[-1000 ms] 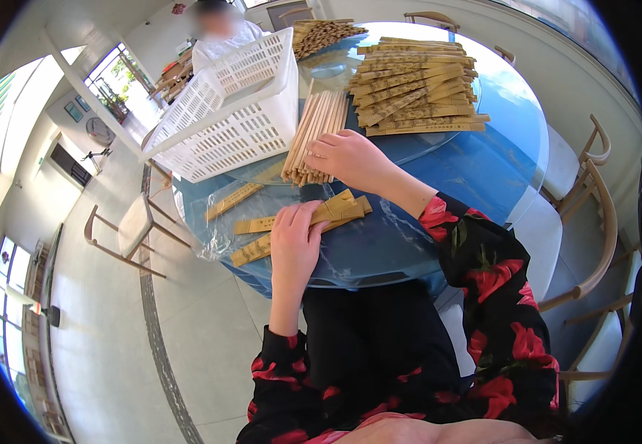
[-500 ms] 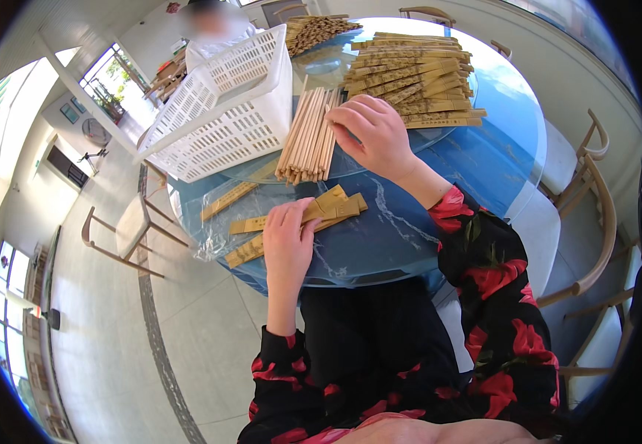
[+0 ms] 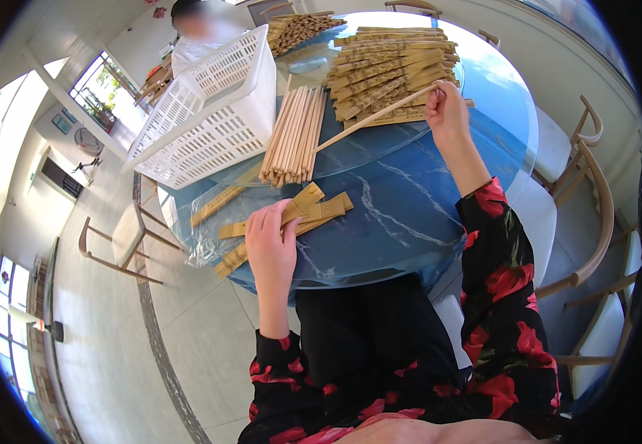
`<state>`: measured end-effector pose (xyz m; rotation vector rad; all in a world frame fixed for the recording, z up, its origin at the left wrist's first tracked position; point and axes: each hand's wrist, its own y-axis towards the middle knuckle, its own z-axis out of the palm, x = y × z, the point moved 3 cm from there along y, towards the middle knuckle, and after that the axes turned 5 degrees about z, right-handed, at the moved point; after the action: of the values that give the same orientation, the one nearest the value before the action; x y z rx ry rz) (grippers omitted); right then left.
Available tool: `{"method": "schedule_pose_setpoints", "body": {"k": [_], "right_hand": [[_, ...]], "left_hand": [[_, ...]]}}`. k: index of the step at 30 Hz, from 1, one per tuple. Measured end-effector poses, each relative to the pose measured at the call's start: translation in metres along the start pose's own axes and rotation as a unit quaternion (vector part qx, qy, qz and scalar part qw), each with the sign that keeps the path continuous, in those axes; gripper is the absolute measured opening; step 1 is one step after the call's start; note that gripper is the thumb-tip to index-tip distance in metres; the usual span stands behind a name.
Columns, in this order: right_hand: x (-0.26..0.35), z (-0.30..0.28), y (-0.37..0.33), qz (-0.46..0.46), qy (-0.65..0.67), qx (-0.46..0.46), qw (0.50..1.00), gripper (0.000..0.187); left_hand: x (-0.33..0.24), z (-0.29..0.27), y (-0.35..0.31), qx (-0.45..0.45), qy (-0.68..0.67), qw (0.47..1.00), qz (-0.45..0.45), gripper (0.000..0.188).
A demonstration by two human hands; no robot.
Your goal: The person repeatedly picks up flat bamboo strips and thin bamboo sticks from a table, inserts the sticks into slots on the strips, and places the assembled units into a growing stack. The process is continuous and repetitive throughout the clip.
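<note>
My right hand (image 3: 448, 111) is raised at the right with its fingers pinched on one end of a pale wooden chopstick (image 3: 376, 118). The chopstick slants down to the left, its other end beside a bundle of bare chopsticks (image 3: 291, 140); whether it is one or a pair I cannot tell. My left hand (image 3: 269, 240) rests at the near table edge, thumb and fingers closed on a gold paper chopstick sleeve (image 3: 306, 200). More gold sleeves (image 3: 328, 211) lie crossed under and beside that hand. Its fingers hide part of them.
A white slatted plastic basket (image 3: 213, 126) stands at the left of the round blue table (image 3: 380, 259). Behind my right hand is a large stack of gold-sleeved chopsticks (image 3: 391, 70). Another pile (image 3: 302, 33) lies farther back. Clear plastic wrap (image 3: 202, 233) sits by the left edge. A person (image 3: 195, 44) is beyond the basket.
My right hand has moved right, away from the bare bundle, drawing a chopstick out with it. My left hand stays on the gold sleeves. The view has shifted slightly.
</note>
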<state>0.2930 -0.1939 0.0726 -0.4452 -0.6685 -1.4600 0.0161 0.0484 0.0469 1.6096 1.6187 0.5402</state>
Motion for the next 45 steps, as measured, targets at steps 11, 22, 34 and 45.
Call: {"method": "schedule_pose_setpoints", "body": {"k": [11,22,34,45], "right_hand": [[-0.002,0.018,-0.020,-0.069,-0.100,0.056,0.991,0.012],[0.003,0.024,-0.026,-0.123,-0.111,0.073,0.983,0.011],[-0.016,0.032,-0.038,-0.037,-0.246,0.147,0.957,0.017],[-0.051,0.045,-0.065,0.092,-0.424,0.362,0.825,0.033]], "left_hand": [[-0.002,0.000,0.001,0.000,0.005,1.000,0.006,0.030],[-0.002,0.000,0.001,0.007,0.001,1.000,-0.001,0.031],[0.001,0.000,-0.001,0.003,-0.008,1.000,-0.017,0.031],[0.005,0.002,-0.003,-0.011,0.006,0.999,-0.031,0.029]]}}
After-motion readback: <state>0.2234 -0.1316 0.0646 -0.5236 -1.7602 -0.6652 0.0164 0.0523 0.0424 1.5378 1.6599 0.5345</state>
